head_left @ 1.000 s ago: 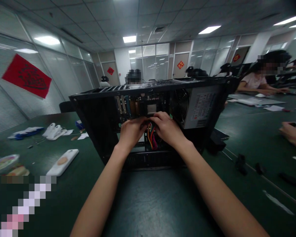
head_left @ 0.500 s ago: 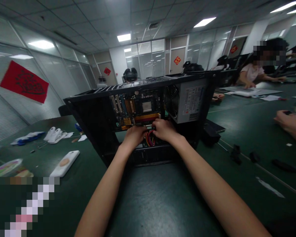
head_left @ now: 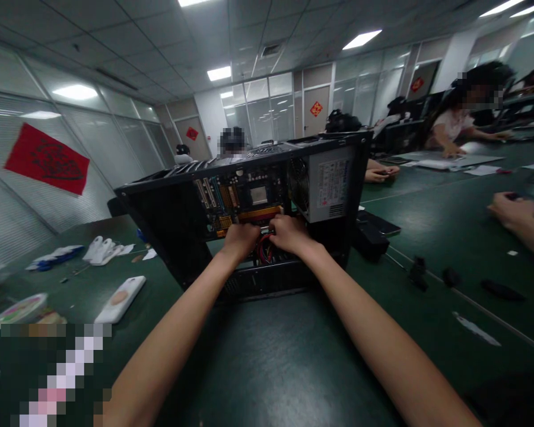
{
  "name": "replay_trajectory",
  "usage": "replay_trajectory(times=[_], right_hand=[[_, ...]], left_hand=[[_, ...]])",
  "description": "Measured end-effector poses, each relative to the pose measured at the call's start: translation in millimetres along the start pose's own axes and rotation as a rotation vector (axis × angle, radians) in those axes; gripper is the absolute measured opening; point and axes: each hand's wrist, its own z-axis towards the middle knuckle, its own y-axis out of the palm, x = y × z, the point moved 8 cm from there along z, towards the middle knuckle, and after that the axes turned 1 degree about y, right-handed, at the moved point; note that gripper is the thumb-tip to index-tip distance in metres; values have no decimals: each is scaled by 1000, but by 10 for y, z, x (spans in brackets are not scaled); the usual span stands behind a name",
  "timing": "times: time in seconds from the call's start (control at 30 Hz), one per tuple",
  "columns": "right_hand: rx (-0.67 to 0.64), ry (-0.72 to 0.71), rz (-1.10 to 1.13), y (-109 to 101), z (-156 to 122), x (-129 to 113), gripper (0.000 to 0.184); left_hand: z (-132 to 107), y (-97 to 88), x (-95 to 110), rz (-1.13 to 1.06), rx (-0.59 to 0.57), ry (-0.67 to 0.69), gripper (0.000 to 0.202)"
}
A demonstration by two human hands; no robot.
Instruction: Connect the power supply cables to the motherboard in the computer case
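Observation:
An open black computer case (head_left: 160, 207) stands on the dark green table (head_left: 267, 362), its open side facing me. Inside I see the motherboard (head_left: 240, 198), a fan and a grey power supply (head_left: 331, 181) at the right. Both my hands reach into the case just below the motherboard. My left hand (head_left: 240, 237) and my right hand (head_left: 289, 233) are curled close together on a bundle of red and coloured cables (head_left: 263, 252). The fingertips are hidden behind the knuckles.
A white phone (head_left: 120, 298) lies to the left of the case, with white gloves (head_left: 100, 249) and scraps behind it. Small black parts (head_left: 418, 273) lie on the table to the right. Another person's hand (head_left: 511, 210) rests at the far right; more people sit behind.
My view has pulled back and shifted; the case looks smaller and farther left. My hands have dropped from the board to the cable bundle and stay there.

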Motion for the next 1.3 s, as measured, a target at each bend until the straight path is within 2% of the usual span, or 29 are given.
replay_trajectory(times=[0.27,0.7,0.93,1.03,1.17,1.3], right_hand=[[-18,17,21,7,-15,10,22],[-1,-16,-14,15,-16,-24,20],[-75,-97,-47,43,-63,-103,25],[-59,-96,-44,29,-66,-109,26],[-36,-76,-43,3,-52,-113,24],[-45,-77,-35,-9,-43,-145,24]], left_hand=[[-96,31,-112,-93,48,-93,35],[-28,71,-187,-97,80,-158,33],[-14,72,-210,-119,73,-187,34],[-75,68,-273,-208,96,-247,32],[-183,116,-384,-470,160,-323,31],[-211,242,-406,-643,116,-315,33]])
